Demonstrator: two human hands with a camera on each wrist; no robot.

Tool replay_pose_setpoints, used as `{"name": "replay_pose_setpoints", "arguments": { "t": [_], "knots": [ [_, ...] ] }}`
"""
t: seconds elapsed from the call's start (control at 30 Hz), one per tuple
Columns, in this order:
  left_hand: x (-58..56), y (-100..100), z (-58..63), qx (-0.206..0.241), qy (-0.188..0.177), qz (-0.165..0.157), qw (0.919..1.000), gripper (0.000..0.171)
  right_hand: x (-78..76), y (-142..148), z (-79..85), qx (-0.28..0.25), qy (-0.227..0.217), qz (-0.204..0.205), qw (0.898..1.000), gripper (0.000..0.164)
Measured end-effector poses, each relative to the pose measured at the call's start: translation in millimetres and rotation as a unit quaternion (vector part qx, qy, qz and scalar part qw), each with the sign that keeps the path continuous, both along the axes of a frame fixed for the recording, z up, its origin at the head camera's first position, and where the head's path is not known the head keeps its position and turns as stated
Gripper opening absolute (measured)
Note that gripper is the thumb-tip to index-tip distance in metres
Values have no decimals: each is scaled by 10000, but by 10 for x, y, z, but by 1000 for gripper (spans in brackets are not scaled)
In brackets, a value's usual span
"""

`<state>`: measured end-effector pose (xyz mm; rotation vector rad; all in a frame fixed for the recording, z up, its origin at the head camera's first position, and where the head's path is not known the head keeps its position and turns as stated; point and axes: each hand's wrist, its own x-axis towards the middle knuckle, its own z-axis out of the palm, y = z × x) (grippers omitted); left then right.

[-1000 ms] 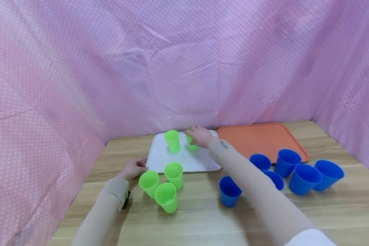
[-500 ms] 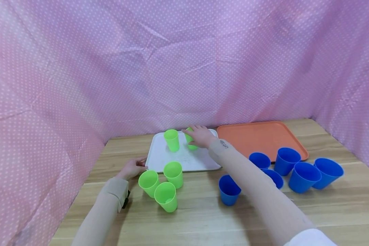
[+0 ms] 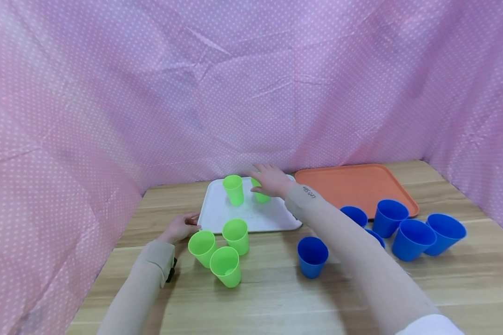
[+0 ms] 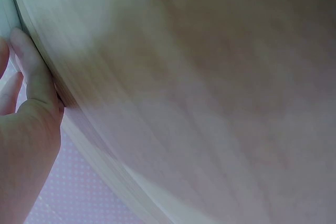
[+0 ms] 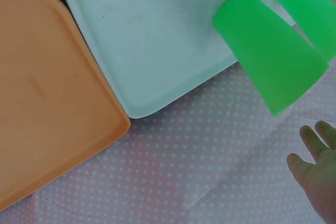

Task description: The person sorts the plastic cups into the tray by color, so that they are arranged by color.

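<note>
On the wooden table lies a white tray with two upright light-green cups on it: a left cup and a right cup. My right hand is over the right cup, fingers spread, hiding part of it. In the right wrist view, that hand is apart from the cup beside it. My left hand holds the tray's left edge near its front corner; its fingertips are partly hidden. Close in front of the tray stand three more green cups.
An orange tray lies right of the white one. Several blue cups stand on the right of the table, some partly behind my right forearm, and a separate blue cup is nearer the middle. A pink dotted cloth hangs behind.
My right hand has let go of the right green cup; its fingers have straightened and lifted slightly. The cups and the left hand stay where they were.
</note>
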<state>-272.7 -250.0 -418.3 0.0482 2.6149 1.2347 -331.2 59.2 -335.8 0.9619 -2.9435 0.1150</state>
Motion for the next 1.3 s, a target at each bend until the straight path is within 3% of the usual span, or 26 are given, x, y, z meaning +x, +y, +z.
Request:
{"name": "replay_pose_setpoints", "arguments": {
  "t": [0.6,1.0,1.3],
  "knots": [
    [-30,-20,7,-99,126,-28,9999,55,220,-19,172,-532,283,344,9976,56],
    [-70,-19,12,-14,-76,14,10000,57,382,114,324,-1008,340,451,9933,52],
    [-96,-41,13,214,-158,-19,9996,60,534,140,379,-1128,623,862,9879,56]
  ]
}}
